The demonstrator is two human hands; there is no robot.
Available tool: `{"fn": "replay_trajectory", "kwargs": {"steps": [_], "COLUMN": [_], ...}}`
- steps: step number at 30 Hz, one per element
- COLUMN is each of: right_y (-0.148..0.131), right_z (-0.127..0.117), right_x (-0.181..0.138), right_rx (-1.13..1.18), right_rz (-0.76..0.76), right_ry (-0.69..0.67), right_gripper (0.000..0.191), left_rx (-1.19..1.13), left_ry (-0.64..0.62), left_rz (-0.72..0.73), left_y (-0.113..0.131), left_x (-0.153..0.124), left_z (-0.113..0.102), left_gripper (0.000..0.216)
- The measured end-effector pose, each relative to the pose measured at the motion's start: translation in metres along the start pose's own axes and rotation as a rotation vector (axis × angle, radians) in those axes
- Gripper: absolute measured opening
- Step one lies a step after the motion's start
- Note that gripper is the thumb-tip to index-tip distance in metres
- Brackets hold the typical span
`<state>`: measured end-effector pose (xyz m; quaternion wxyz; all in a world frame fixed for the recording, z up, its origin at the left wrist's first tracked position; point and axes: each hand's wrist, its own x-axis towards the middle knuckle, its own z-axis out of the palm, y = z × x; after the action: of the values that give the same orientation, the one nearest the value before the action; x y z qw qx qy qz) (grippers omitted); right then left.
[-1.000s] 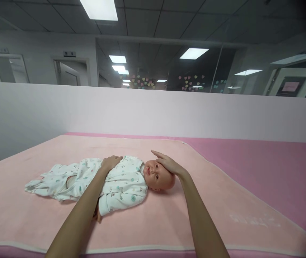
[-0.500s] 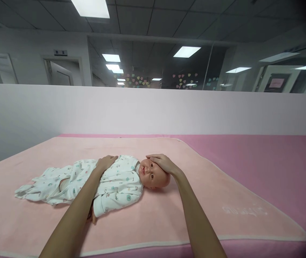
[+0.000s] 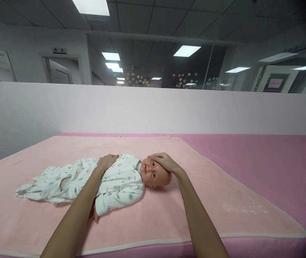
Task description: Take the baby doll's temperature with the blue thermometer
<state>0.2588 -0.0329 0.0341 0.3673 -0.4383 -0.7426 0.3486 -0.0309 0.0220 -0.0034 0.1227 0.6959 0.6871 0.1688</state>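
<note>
A baby doll [image 3: 156, 173] lies on its back on a peach blanket [image 3: 239, 193], its head toward the right. It wears a white printed sleepsuit [image 3: 122, 184] with loose legs stretching to the left. My left hand [image 3: 108, 162] rests on the doll's body at the waist, fingers laid over the far side. On the far side of the doll's head lies my right hand [image 3: 165, 162], its palm against the crown and fingers extended along the head. Beneath my left forearm, one of the doll's hands [image 3: 93, 213] shows in part.
Under the blanket is a pink padded surface [image 3: 276, 161]. A white low wall [image 3: 153, 109] runs along the back. Beyond it are a glass partition with heart stickers [image 3: 136, 79], doorways and ceiling lights.
The doll's head and upper body have shifted very slightly to the right, with my right hand staying against the head. My left hand remains on the waist.
</note>
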Motion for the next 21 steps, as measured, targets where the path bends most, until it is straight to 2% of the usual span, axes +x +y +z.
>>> {"fn": "replay_trajectory", "kwargs": {"steps": [5, 9, 13, 18, 21], "right_y": [0.0004, 0.0011, 0.0031, 0.0030, 0.0018], "right_z": [-0.0002, 0.0003, -0.0001, -0.0005, 0.0000], "right_x": [0.0008, 0.0009, 0.0021, 0.0025, 0.0024], "right_rx": [-0.001, -0.011, 0.014, 0.039, 0.043], "right_rz": [0.010, 0.011, 0.021, 0.029, 0.025], "right_ry": [0.060, 0.022, 0.079, 0.029, 0.046], "right_gripper": [0.037, 0.034, 0.035, 0.031, 0.033], "left_rx": [0.001, -0.008, -0.013, -0.017, -0.019], "left_ry": [0.000, -0.001, -0.002, -0.003, -0.003], "left_rz": [0.008, 0.008, 0.003, 0.000, 0.000], "left_y": [0.0011, 0.0016, 0.0022, 0.0024, 0.0020], "left_x": [-0.0004, -0.0020, -0.0030, -0.0033, -0.0036], "left_z": [-0.0006, -0.0015, -0.0022, -0.0023, -0.0024], "left_gripper": [0.056, 0.056, 0.057, 0.058, 0.059]}}
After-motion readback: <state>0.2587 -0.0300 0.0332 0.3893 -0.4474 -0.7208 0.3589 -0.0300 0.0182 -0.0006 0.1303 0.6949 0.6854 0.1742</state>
